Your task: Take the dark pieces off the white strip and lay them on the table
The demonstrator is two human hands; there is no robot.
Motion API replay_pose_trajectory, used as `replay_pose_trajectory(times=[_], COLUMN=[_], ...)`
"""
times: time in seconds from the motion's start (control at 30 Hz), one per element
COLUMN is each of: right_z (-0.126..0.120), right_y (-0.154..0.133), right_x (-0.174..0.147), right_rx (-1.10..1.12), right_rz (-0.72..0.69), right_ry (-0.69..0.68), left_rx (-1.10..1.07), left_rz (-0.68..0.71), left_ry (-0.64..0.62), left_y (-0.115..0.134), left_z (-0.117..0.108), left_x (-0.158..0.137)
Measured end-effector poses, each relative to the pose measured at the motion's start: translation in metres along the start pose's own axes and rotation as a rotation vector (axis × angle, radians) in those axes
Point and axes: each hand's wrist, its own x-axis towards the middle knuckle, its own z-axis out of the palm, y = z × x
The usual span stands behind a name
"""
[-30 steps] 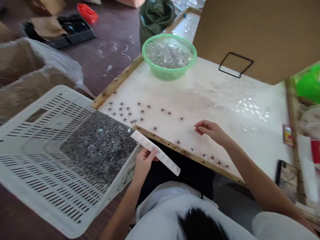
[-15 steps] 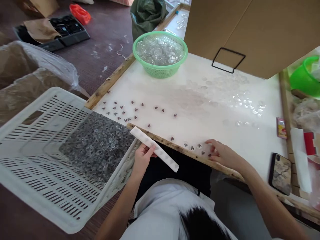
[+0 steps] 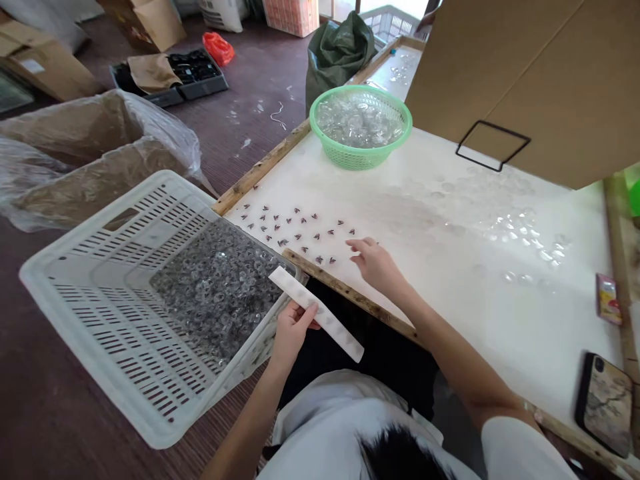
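Note:
My left hand (image 3: 295, 328) is closed, thumb on top, around a narrow white strip (image 3: 333, 327) with a row of small bumps along it. The strip slants across the table's front edge, beside the white plastic crate (image 3: 105, 307). Over the tabletop, my right hand (image 3: 375, 267) reaches left with its fingers slightly bent and apart; I see nothing in them. Small dark, winged, fly-like pieces (image 3: 317, 236) lie scattered just left of its fingertips. Many clear pieces with dark parts (image 3: 215, 287) fill the crate's lower side. My right hand and forearm hide part of the table.
A green basket (image 3: 361, 159) of clear domed pieces stands on the white, wood-edged table (image 3: 430, 267). Clear discs (image 3: 520, 230) are spread right of it, below a large cardboard box (image 3: 515, 73). A phone (image 3: 604, 403) lies at the right. Plastic-lined cartons (image 3: 85, 167) stand behind the crate.
My right hand has moved left along the table's front edge, from the dark pieces at the right to the scattered group. My left hand still holds the strip. The view has shifted left.

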Motion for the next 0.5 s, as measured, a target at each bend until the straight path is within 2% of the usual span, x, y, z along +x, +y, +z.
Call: replay_pose_trajectory(times=[0.1, 0.2, 0.33, 0.4, 0.5], right_z=[-0.012, -0.008, 0.017, 0.026, 0.037], right_y=[0.020, 0.025, 0.014, 0.011, 0.011], right_x=[-0.015, -0.023, -0.013, -0.001, 0.021], right_rx=[-0.225, -0.379, -0.283, -0.247, -0.332], right_rz=[0.144, 0.196, -0.028, -0.147, -0.213], right_ry=[0.098, 0.078, 0.008, 0.076, 0.194], left_rx=[0.001, -0.023, -0.069, -0.094, -0.121], left_rz=[-0.009, -0.008, -0.001, 0.008, 0.018], left_ry=[-0.019, -0.043, -0.044, -0.028, -0.009], left_y=[-0.004, -0.007, -0.004, -0.004, -0.007], left_z=[-0.004, -0.002, -0.002, -0.005, -0.013], left_x=[0.005, 0.011, 0.018, 0.019, 0.021])
